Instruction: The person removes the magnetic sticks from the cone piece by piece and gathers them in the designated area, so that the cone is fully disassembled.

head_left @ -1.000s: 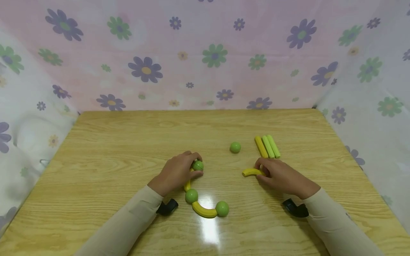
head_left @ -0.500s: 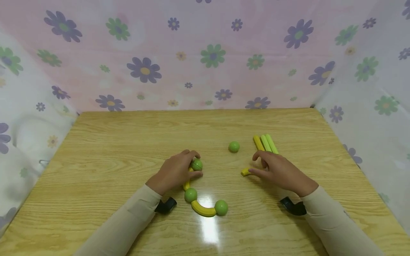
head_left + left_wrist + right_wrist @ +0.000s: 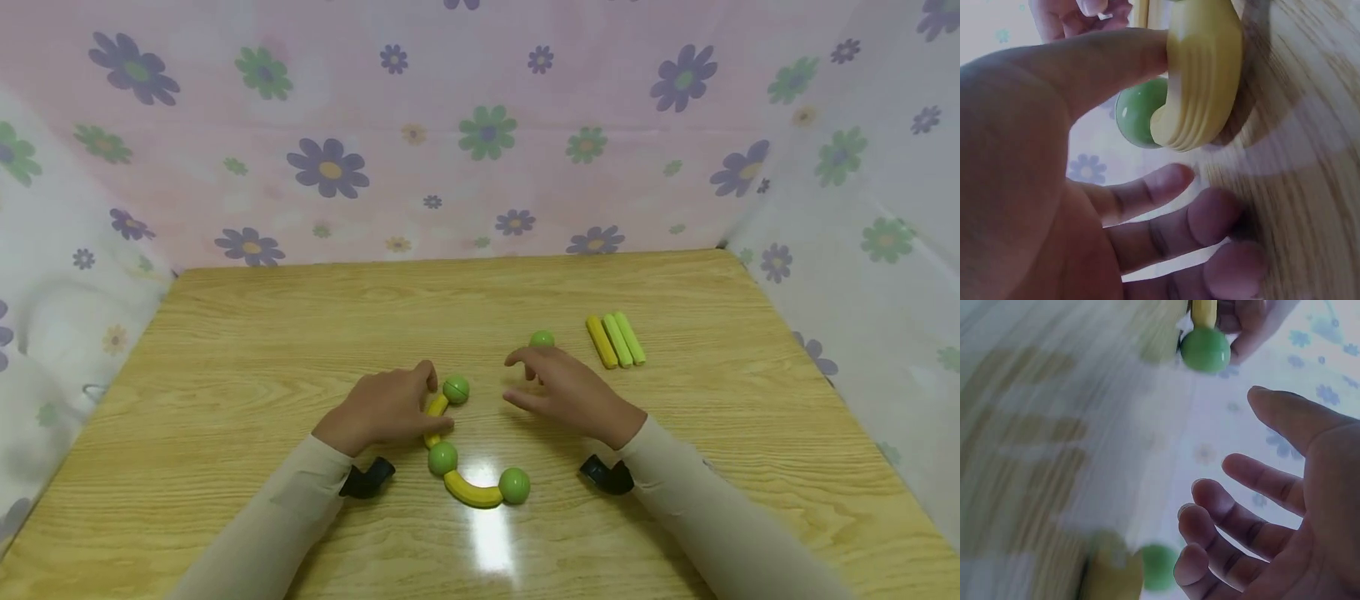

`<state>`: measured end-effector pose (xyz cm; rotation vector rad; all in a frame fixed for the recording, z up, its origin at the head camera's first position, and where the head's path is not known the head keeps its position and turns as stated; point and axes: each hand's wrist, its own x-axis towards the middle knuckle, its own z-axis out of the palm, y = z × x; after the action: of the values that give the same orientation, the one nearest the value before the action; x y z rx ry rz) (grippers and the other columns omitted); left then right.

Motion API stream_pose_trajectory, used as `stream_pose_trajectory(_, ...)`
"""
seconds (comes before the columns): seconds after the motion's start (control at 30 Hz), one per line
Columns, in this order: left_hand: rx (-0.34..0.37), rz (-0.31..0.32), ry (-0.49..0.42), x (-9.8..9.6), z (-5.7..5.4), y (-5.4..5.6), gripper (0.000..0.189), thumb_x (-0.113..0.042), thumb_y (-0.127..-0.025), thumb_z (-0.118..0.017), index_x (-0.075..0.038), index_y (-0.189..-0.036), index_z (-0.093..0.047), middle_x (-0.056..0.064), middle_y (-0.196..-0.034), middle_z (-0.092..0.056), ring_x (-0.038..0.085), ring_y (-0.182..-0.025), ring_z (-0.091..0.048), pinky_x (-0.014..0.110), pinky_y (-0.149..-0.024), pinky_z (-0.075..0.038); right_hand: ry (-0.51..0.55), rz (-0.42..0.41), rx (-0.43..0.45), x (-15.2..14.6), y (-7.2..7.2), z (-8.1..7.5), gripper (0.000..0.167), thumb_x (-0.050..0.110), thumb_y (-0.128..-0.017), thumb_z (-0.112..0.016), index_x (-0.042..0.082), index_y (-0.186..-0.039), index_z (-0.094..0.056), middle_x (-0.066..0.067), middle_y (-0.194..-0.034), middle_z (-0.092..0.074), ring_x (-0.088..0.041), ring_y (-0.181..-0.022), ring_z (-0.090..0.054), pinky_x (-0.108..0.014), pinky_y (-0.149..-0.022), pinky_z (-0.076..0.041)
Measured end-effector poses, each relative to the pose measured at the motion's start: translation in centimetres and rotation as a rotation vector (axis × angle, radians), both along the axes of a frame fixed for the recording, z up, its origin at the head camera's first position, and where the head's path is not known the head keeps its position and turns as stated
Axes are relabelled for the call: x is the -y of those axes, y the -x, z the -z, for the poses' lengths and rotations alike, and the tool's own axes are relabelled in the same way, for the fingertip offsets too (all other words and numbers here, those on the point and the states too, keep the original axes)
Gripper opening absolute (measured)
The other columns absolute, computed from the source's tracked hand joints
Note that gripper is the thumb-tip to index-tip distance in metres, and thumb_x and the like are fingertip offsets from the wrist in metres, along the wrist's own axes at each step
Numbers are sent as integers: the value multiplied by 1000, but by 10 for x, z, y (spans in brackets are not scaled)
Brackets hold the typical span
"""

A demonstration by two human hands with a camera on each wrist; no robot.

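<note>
My left hand (image 3: 378, 410) stands over an upright curved yellow piece (image 3: 437, 407), shaped like a grooved banana. In the left wrist view the thumb lies against this piece, while the other fingers are spread apart from it. A green ball (image 3: 456, 389) sits at its far end. A second green ball (image 3: 443, 458) joins it to another yellow curve (image 3: 472, 492), which ends at a third ball (image 3: 514, 486). My right hand (image 3: 573, 396) hovers loosely spread, holding nothing. It partly covers a loose green ball (image 3: 542, 339) and hides another yellow curve, seen blurred in the right wrist view.
Straight sticks lie side by side at the right: one yellow stick (image 3: 602, 342) and two lime ones (image 3: 624, 340). The wooden table (image 3: 300, 325) meets a flowered cloth (image 3: 405, 167) at the back and sides. Black wrist mounts (image 3: 367, 478) hang under the sleeves.
My right hand has let go of its yellow curve and moved left across it. My left fingers have drawn back from the far green ball toward the yellow piece below it.
</note>
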<state>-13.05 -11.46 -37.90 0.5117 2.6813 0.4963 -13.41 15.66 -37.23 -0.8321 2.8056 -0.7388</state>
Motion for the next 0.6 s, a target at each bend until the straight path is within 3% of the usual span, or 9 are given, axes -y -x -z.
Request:
stream_pose_trajectory(0.17,28,35,-6,1,0,1,36,-45,-85,-71,-16,-101,-57,-4,-66,-55,12,-55,-47,28,-51,-37,-12,-58,39,23,3,2,47,39,-95,-69,12,-133,-59,-4,-103,-62,-13,-80,-55,-27,-67,-46)
stream_pose_trajectory(0.4,72,54,-49,0,-3,2,31,-38,-88,-73,-18,-106,-58,-5,-74,-59,12,-60,-51,28,-56,-40,-26,-121,53,46,6,5,47,34,-95,-70,11,-133,-58,0,-94,-61,-9,-77,-52,-26,-69,-47)
stream_pose_trajectory(0.6,113,62,-138,1,-1,3,27,-32,-90,-73,-19,-109,-59,-3,-73,-59,11,-60,-52,28,-56,-42,-11,-152,76,57,5,9,40,27,-94,-72,9,-128,-61,-1,-100,-64,-9,-79,-54,-26,-71,-48)
